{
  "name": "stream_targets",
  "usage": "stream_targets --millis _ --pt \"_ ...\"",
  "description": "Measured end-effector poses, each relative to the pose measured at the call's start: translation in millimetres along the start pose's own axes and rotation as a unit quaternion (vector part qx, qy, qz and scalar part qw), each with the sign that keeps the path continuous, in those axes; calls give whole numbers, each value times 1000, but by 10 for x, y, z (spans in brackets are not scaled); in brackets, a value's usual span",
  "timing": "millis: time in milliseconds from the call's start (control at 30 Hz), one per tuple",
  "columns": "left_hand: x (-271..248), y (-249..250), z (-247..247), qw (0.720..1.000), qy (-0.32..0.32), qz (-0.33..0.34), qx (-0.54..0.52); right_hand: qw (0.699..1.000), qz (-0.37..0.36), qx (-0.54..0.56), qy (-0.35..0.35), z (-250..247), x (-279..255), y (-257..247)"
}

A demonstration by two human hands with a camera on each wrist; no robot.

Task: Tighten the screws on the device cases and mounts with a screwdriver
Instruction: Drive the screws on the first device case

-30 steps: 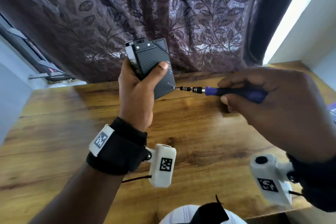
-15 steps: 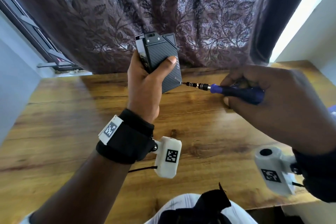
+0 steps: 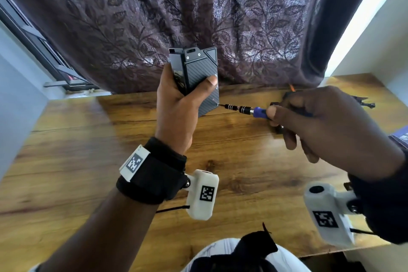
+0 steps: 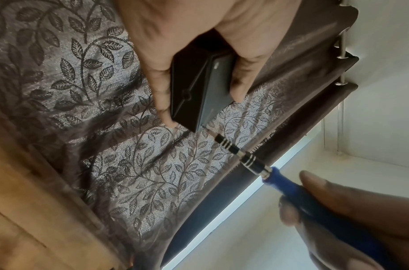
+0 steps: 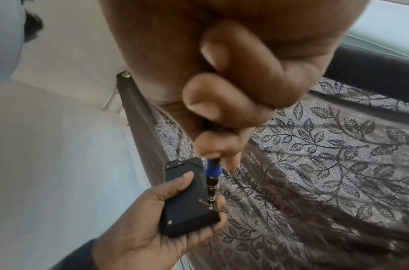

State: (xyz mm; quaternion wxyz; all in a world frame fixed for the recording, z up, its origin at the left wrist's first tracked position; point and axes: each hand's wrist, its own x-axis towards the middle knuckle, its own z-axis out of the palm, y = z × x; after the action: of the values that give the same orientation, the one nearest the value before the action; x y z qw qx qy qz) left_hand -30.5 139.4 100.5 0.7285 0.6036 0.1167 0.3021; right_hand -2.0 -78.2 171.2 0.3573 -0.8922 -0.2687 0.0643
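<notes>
Nearest in the head view, a white camera pod with a black square marker (image 3: 202, 194) hangs from a black wrist strap (image 3: 152, 174) on the left forearm, and a second white pod (image 3: 326, 212) hangs at the right wrist, both above the brown wood-grain bench (image 3: 242, 161). Farther in, the left hand (image 3: 176, 112) holds a black rectangular device case with a ribbed face (image 3: 198, 77) upright in the air above the bench, thumb pressed across its front and fingers wrapped round its back edge. To the right, the right hand (image 3: 331, 126) has its fingers curled round the blue handle of a slim screwdriver with a black and silver banded shaft (image 3: 242, 108), which lies nearly level. Its tip touches the lower right corner of the case; the right wrist view shows that tip (image 5: 210, 205) set on a small screw (image 5: 210, 207) near the corner, with another silver screw (image 5: 169, 221) at the neighbouring corner. At the far right edge of the bench lie small dark objects (image 3: 362, 100), too small to make out. Behind everything hangs a purple curtain with a leaf pattern (image 3: 176, 17).
</notes>
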Motion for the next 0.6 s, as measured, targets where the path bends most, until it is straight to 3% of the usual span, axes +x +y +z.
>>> stream_targets --millis 600 --pt "-6 25 -9 1000 7 -3 -8 997 -55 -7 62 60 -25 30"
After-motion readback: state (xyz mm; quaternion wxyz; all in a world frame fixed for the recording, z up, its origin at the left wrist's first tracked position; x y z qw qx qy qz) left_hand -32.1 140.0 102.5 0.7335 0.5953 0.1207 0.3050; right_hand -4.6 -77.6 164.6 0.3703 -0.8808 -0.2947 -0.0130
